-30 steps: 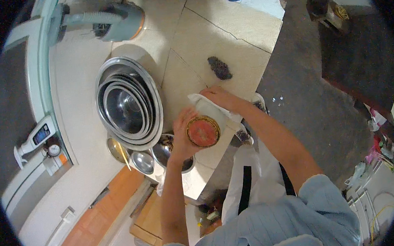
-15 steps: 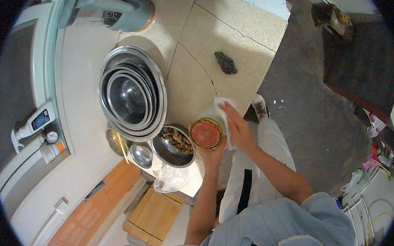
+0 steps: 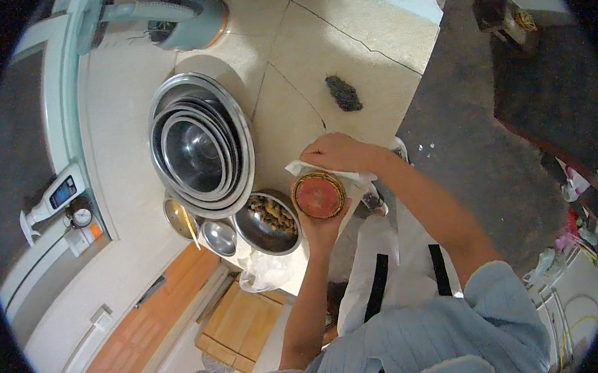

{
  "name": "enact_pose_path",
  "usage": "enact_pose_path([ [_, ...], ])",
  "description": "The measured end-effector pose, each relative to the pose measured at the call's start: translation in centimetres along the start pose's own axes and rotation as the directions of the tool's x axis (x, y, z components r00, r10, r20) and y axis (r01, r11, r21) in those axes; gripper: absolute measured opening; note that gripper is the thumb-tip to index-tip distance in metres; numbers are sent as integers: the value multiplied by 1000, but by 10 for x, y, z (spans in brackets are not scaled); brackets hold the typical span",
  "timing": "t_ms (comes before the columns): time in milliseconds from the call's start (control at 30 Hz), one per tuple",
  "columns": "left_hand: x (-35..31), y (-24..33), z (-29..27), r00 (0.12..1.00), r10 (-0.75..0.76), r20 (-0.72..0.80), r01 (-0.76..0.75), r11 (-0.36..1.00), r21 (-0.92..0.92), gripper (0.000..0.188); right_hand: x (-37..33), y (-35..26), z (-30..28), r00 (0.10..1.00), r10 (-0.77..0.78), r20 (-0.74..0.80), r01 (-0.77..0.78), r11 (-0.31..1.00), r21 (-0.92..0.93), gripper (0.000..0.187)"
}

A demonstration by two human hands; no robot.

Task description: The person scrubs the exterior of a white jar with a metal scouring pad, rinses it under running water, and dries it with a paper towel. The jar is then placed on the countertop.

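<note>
A round container (image 3: 319, 195) with a reddish end and a gold rim faces up at the near edge of the table. My left hand (image 3: 322, 233) is wrapped around its near side and holds it. Against its far side, my right hand (image 3: 338, 152) presses a white cloth or tissue (image 3: 302, 167), its fingers bent over it. Just left of the container is a metal bowl (image 3: 265, 244) with brown pieces (image 3: 274, 212) in it. Farther off on the table lies a dark scouring pad (image 3: 343, 93). The container's sides are mostly hidden by my hands and the cloth.
Nested metal basins (image 3: 243, 145) stand at the left, with a small metal bowl (image 3: 219, 238) and a plastic bag (image 3: 263, 271) nearer me. A grey-green bin (image 3: 197, 24) stands far left. A spray bottle (image 3: 53, 197) is by the window. The table's right edge (image 3: 420, 84) drops to a dark floor.
My right hand and the white cloth have moved from the container's right side to its far side, reaching across to the left. My left hand keeps its hold.
</note>
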State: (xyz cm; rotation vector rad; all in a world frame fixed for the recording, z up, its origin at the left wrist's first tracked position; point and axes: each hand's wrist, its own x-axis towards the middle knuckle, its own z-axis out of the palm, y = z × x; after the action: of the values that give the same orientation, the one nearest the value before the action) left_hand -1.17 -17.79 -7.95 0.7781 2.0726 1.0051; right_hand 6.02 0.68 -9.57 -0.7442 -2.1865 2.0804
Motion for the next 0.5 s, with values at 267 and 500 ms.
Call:
enact_pose_path([
  [267, 2, 36, 6, 971, -235, 51, 239, 924, -300, 96, 18, 51, -7, 986, 147, 76, -161, 964, 214, 34],
  [500, -2, 20, 9, 988, 145, -55, -149, 986, -77, 102, -37, 76, 18, 797, 256, -548, -252, 964, 83, 30],
])
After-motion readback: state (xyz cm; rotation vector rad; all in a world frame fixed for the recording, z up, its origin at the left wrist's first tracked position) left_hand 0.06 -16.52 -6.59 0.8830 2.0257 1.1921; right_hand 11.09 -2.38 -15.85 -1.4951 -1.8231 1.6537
